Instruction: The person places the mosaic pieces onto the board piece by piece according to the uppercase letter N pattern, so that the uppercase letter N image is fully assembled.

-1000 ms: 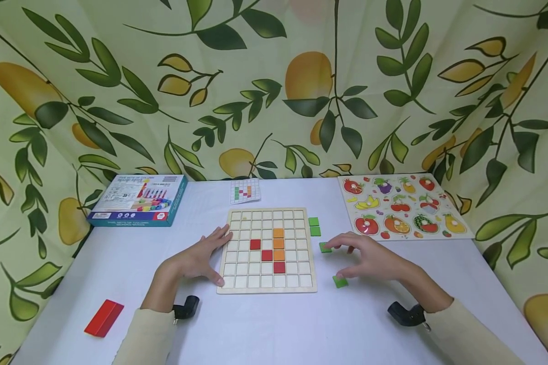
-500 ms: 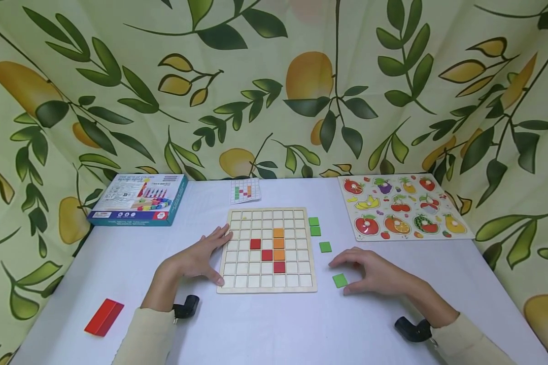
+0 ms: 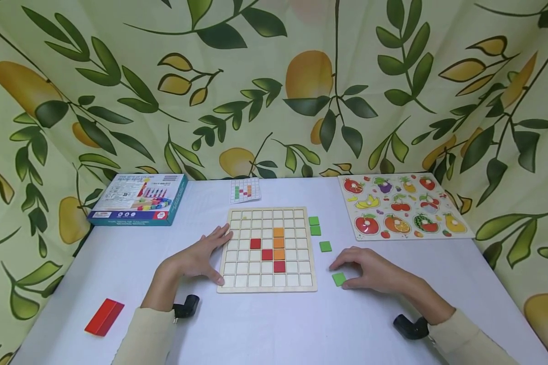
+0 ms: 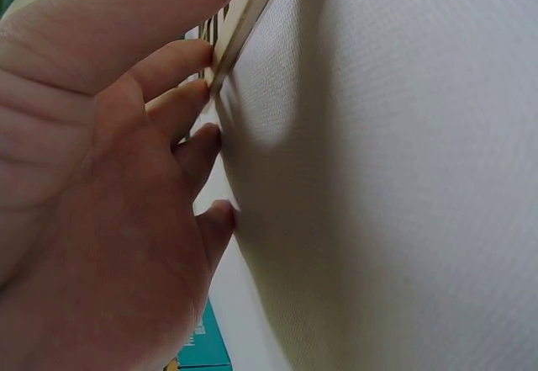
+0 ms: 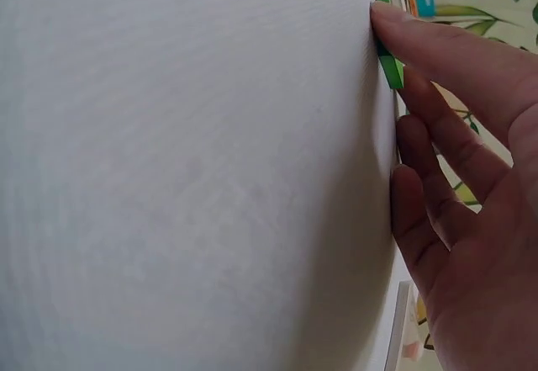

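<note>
Rested the left hand point(image 3: 198, 256), spread wide, along the left edge of the board point(image 3: 253, 281), seemingly to stop any sliding. Arched the right hand point(image 3: 376, 271) at the nearest green tile point(image 3: 338, 279), with thumb touching and forefinger seemingly just clear, a gap apparently suited to so flat a piece. Had three other green tiles point(image 3: 326, 247) right of the board, likely for easy reach, and the card point(image 3: 245, 191) behind, presumably for an unblocked view.

A person's left hand point(image 3: 194, 257), fingers spread, touches the left edge of a gridded board point(image 3: 241, 281) bearing 3 red tiles point(image 3: 267, 254) and 3 orange tiles point(image 3: 278, 244). The right hand point(image 3: 376, 271) curves beside 4 green tiles point(image 3: 338, 279), its thumb touching the nearest, on a white table point(image 3: 265, 329).
</note>
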Action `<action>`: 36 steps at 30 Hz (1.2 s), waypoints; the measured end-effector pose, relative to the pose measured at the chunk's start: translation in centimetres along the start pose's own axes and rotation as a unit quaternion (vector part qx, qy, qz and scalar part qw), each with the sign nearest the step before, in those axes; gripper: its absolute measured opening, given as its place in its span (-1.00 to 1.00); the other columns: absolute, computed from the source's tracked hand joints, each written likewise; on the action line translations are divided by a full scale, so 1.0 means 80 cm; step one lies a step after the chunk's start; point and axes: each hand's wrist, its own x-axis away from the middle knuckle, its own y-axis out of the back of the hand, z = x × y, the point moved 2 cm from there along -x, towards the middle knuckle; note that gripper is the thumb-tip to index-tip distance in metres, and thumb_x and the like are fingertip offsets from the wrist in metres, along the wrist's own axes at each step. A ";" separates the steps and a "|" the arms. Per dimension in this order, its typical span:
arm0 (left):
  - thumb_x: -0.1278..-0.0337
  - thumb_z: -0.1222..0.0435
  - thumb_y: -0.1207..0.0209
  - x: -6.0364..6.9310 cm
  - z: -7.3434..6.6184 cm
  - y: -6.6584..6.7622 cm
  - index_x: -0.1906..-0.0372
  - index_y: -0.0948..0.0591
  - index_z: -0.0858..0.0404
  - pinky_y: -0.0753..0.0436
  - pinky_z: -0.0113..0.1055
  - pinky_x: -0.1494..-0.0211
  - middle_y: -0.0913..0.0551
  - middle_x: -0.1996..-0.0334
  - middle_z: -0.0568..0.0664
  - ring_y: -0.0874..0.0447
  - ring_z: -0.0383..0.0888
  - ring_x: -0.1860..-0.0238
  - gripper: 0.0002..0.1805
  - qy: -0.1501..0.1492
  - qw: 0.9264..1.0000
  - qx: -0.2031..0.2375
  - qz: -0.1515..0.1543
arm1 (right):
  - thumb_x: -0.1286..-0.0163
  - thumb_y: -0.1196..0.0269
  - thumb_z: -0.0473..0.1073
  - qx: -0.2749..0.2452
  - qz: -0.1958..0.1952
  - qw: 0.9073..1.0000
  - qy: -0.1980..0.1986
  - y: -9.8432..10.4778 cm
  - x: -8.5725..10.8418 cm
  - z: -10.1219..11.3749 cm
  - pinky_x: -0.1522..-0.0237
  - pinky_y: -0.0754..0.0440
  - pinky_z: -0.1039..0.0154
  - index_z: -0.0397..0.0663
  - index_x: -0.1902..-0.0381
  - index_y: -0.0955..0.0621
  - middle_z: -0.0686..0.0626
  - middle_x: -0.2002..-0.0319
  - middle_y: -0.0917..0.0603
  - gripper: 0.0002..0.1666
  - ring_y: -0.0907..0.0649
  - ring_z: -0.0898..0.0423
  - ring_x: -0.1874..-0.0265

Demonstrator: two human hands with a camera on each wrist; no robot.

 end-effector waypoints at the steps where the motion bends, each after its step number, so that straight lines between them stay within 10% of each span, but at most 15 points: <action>1: 0.44 0.17 -0.67 0.000 0.000 0.000 -0.62 -0.17 0.08 0.04 0.33 -0.66 0.15 -0.71 -0.07 0.33 0.18 -0.71 0.35 0.000 1.000 0.001 0.000 | -0.12 -0.57 0.00 0.000 0.000 1.000 -0.002 0.000 0.000 0.000 -0.09 -0.67 0.44 0.40 0.04 -0.74 0.31 0.08 -0.75 -0.58 -0.63 0.36 0.04; 36: 0.45 0.13 -0.67 0.001 0.000 -0.001 -0.62 -0.17 0.06 0.01 0.38 -0.63 0.14 -0.71 -0.06 0.33 0.26 -0.70 0.35 0.005 1.000 0.006 -0.001 | -0.21 -0.49 -0.23 -0.035 0.002 0.999 0.035 0.019 -0.018 0.024 0.19 -0.74 0.42 0.21 0.21 -0.78 0.13 0.12 -0.76 -0.78 -0.66 0.23 0.25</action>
